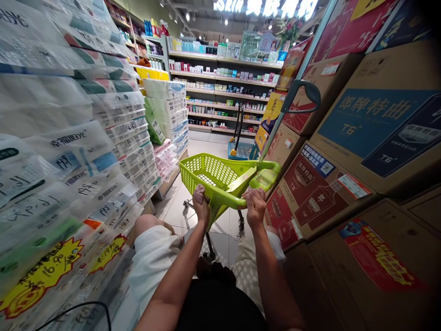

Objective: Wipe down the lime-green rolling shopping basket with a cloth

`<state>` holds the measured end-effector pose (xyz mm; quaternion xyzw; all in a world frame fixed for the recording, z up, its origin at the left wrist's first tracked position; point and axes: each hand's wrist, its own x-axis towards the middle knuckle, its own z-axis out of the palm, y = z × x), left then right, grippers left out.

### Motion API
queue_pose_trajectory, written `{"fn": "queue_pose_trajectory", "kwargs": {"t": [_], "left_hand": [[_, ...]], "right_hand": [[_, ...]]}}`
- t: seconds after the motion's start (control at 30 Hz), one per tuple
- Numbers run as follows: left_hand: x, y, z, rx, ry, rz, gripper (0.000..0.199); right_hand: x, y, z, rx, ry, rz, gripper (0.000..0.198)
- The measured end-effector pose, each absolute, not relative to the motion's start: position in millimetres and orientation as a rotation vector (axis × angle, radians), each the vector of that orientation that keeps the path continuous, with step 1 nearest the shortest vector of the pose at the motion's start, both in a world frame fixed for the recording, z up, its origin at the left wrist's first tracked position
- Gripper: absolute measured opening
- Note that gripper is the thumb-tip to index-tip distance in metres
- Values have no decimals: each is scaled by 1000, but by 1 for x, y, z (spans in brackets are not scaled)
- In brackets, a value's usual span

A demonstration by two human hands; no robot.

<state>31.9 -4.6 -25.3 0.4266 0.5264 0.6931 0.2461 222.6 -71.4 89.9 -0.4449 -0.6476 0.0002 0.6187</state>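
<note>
In front of me stands a lime-green shopping cart (215, 171) with perforated basket walls and small black wheels. My left hand (200, 204) is closed around a crumpled greyish-pink cloth (199, 192) at the near left corner of the cart's rim. Fingers of my right hand (255, 207) wrap the cart's handle bar near its right end, just below a raised green panel (264, 179). Whether that hand also has cloth in it is hard to make out. Inside, the visible part of the basket shows only its white-and-green lattice.
Packs of tissue paper (124, 124) rise in stacks at my left. Large liquor cartons (344, 133) wall the right side, with a grey pole handle (303, 96) leaning there. A blue wheeled basket (241, 151) stands ahead, before cosmetics shelves (223, 78). Tiled floor (172, 211) runs between.
</note>
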Motion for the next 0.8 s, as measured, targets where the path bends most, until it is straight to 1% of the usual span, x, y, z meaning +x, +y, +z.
{"fn": "queue_pose_trajectory", "kwargs": {"t": [0.1,0.2,0.27,0.37,0.47,0.67,0.8], "left_hand": [[26,-11,-11,1435,1494,1923,30],[23,-28,-15,1784,1379,1901,27],[21,-30,-21,1892,1332,1885,24],[13,-13,-26,1699,1462,1882,26],[8,6,-26,1447,1574,1853,32],[25,-18,-23,1670,1497,1973,39],[19,-7,-20,1670,1495,1928,38]], "right_hand": [[224,-72,88,-1040,-1497,7,42],[227,-73,88,-1045,-1499,3,43],[229,-74,89,-1029,-1506,2,44],[231,-75,91,-1000,-1532,0,44],[233,-74,91,-991,-1557,-7,44],[232,-75,90,-1010,-1545,3,42],[231,-77,92,-1008,-1545,22,42]]}}
